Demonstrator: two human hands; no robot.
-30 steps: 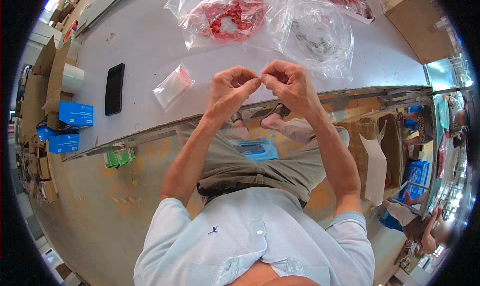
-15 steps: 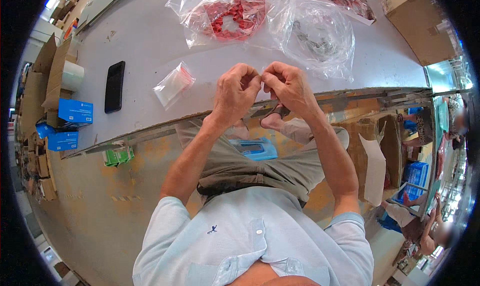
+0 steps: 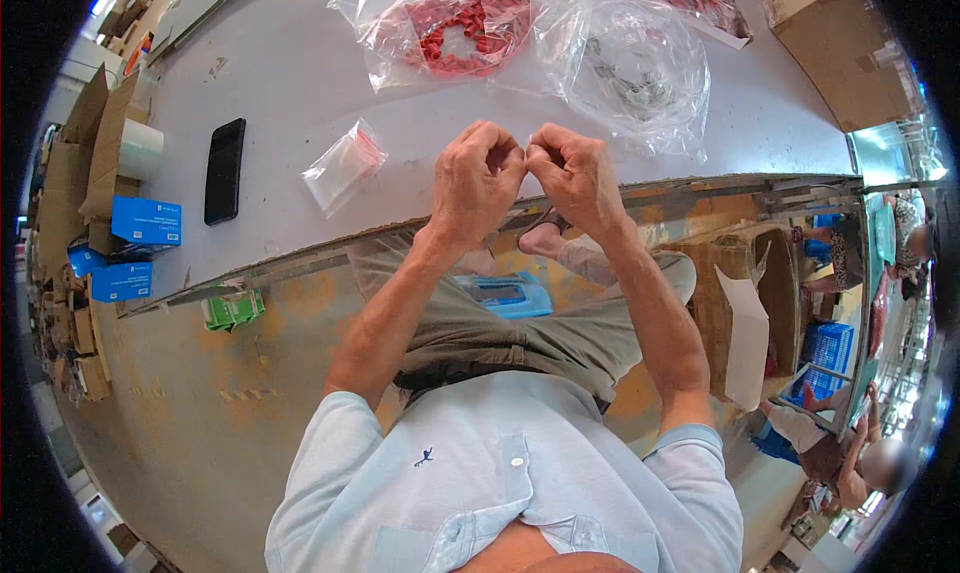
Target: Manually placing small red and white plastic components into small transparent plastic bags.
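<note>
My left hand (image 3: 474,181) and my right hand (image 3: 577,176) meet fingertip to fingertip over the near edge of the table (image 3: 300,93). Both are closed in a pinch, and whatever is between the fingers is too small or too hidden to make out. Beyond them lies a clear plastic bag of red ring-shaped parts (image 3: 470,35). To its right is another clear bag (image 3: 640,78) with clear or pale pieces inside. A small stack of clear zip bags (image 3: 345,167) with a red strip rests left of my left hand.
A black phone (image 3: 225,171) lies on the left of the table, near blue boxes (image 3: 146,221) and an open carton (image 3: 105,163). At the far right stands a cardboard box (image 3: 835,53). Below the table are a large carton (image 3: 740,273) and a blue stool (image 3: 510,296).
My hands stay together at the table edge; their fingertips have drawn closer and the fingers have shifted slightly. The bags and phone lie as before, with the whole view moved a little.
</note>
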